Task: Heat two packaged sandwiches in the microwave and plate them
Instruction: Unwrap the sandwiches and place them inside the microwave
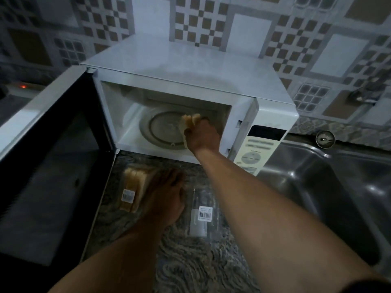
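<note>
A white microwave (190, 66) stands on the counter with its door (48, 157) swung open to the left. Inside the cavity my right hand (202, 136) grips an unwrapped sandwich (189, 121) over the right side of the glass turntable (163, 130). A second sandwich in clear packaging (132, 187), with a barcode label, lies on the counter in front of the microwave. My left hand (167, 197) rests on its right side, fingers stretched out over it. An empty clear wrapper (203, 212) with a barcode label lies flat just right of that hand.
A steel sink (330, 187) fills the right side beside the microwave, with a tap (359, 94) on the tiled wall above. The patterned stone counter (190, 261) runs toward me. A small red light (23, 86) glows at far left.
</note>
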{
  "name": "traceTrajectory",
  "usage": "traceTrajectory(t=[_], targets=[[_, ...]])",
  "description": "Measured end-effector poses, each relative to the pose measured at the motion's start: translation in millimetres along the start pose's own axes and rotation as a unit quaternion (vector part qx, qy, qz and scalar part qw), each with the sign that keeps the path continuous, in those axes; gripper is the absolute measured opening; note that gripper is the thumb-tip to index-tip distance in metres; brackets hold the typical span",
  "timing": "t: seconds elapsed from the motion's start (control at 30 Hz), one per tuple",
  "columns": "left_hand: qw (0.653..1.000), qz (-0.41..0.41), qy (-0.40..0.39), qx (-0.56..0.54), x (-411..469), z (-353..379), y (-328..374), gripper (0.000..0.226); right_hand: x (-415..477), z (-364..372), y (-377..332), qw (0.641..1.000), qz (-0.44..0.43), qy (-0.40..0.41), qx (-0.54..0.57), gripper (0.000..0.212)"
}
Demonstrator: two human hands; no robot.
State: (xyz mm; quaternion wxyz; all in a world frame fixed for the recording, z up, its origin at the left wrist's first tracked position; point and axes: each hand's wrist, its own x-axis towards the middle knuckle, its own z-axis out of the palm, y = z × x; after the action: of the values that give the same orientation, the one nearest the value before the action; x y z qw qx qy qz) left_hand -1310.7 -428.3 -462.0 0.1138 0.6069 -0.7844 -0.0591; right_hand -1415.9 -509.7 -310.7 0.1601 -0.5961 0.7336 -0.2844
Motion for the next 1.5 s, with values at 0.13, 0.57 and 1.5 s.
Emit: traceTrajectory(t=[0.13,0.57,1.5], targets=[[1.0,0.0,0.021,0.008,3,1,-1,0.055,16,19,-2,0.999,-0.011,0.006,0.032,0.029],[1.0,-0.012,0.015,-0.022,6,-1,-1,0.063,43,36,-3,0.999,-0.01,-0.032,0.028,0.055],[0.995,0.019,-0.084,-0.053,-83,-55,7,0.047,-111,-16,-25,0.992,-0.048,-0.094,-0.07,0.025]])
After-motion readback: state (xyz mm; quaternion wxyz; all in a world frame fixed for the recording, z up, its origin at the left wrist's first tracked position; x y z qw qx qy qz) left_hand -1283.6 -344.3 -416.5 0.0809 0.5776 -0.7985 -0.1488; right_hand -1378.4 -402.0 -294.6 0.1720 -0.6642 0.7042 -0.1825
